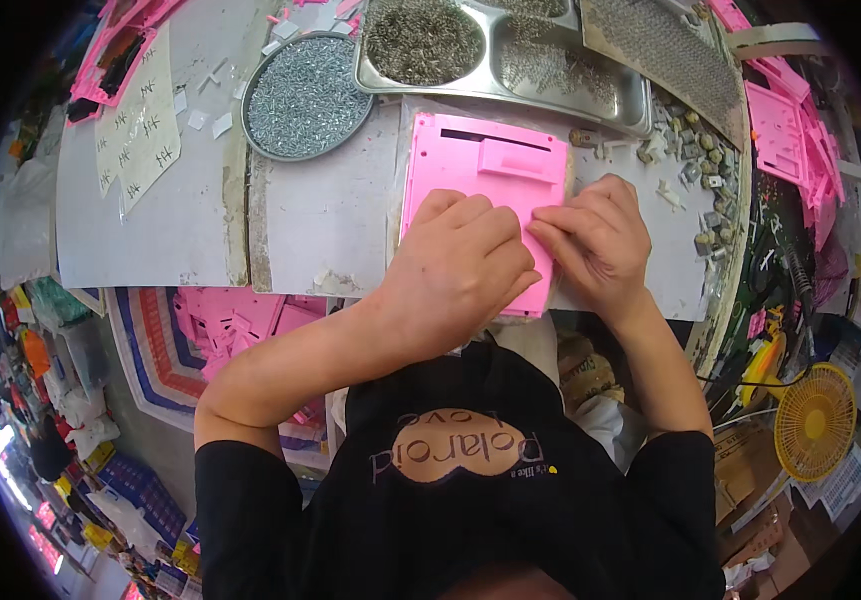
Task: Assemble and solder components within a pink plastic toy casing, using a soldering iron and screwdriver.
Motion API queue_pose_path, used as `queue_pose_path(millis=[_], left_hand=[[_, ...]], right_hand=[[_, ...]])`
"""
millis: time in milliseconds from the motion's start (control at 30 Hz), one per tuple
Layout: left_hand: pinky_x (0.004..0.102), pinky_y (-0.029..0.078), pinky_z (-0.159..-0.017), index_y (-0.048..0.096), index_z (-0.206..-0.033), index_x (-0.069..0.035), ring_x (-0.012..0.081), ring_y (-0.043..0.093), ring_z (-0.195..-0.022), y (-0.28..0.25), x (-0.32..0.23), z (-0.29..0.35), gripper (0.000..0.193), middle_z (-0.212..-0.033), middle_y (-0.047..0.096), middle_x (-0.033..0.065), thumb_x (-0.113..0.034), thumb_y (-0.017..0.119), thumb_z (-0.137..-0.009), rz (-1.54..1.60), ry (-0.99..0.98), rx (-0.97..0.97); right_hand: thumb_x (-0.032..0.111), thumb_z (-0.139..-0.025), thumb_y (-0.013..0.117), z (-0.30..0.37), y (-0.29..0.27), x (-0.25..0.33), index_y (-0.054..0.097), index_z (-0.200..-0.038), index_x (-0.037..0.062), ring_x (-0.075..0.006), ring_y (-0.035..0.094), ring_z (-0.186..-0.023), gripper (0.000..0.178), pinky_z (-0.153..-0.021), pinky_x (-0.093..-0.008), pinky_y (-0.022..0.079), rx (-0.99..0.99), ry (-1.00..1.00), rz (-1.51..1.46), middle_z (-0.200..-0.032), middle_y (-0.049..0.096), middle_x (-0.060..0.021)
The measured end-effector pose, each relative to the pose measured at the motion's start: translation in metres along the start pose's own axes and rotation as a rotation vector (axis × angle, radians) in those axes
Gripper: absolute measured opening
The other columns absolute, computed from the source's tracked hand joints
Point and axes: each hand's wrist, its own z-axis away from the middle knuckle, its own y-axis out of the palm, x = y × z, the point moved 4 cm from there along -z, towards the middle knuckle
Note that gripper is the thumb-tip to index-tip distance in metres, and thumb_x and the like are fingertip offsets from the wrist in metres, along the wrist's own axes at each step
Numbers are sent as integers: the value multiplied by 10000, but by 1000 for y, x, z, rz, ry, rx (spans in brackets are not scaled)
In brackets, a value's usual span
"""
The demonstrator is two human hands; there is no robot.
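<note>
A pink plastic panel [445,165] with a dark slot and a raised block near its far edge lies in front of me at the table's front edge. My left hand [460,265] rests over its near left part, fingers curled closed. What those fingers hold, if anything, is hidden beneath the hand. At the panel's right side my right hand [600,235] is closed, thumb and fingertips pinched together just above the surface. Whatever sits in that pinch is too small to make out.
Beyond the panel are a round dish of small silver screws [310,95] and a metal compartment tray [485,75] of small metal parts. Small metal and white pieces [705,175] lie at right. A striped bag [165,350] holds pink parts; a yellow fan [815,422] stands right.
</note>
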Motion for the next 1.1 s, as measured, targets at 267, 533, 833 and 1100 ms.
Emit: queue_pose_path(millis=[267,533,833,1100], left_hand=[[401,432,-764,663,-838,-84,232,549,-791,10,-6,1,163,-828,528,40,-150,788,-758,-150,134,86],[339,458,-706,739,-1022,-69,177,571,-736,-9,-1,3,223,-855,624,36,-165,791,-828,65,0,8],[188,374,-528,724,-996,0,13,499,-625,-19,-8,33,186,-797,682,-7,-183,690,-1009,1563,-981,249],[188,414,-590,702,-978,-2,10,532,-691,-35,13,45,79,-818,656,-15,-77,681,-990,1325,-845,-125]], right_hand=[[117,-687,880,4,3,-9,758,-901,97,-215,564,-701,247,-696,-348,434,-63,-81,-45,-765,645,-7],[133,-688,891,5,-12,-12,792,-968,92,-194,563,-697,300,-699,-341,429,-18,-10,-130,-772,672,-3],[243,-717,886,-8,-16,59,784,-1057,66,-198,531,-705,396,-725,-381,421,96,-89,-301,-765,619,24],[198,-838,742,-79,-51,7,715,-1080,-36,-236,606,-832,338,-790,-395,482,-65,-77,-245,-907,662,-68]])
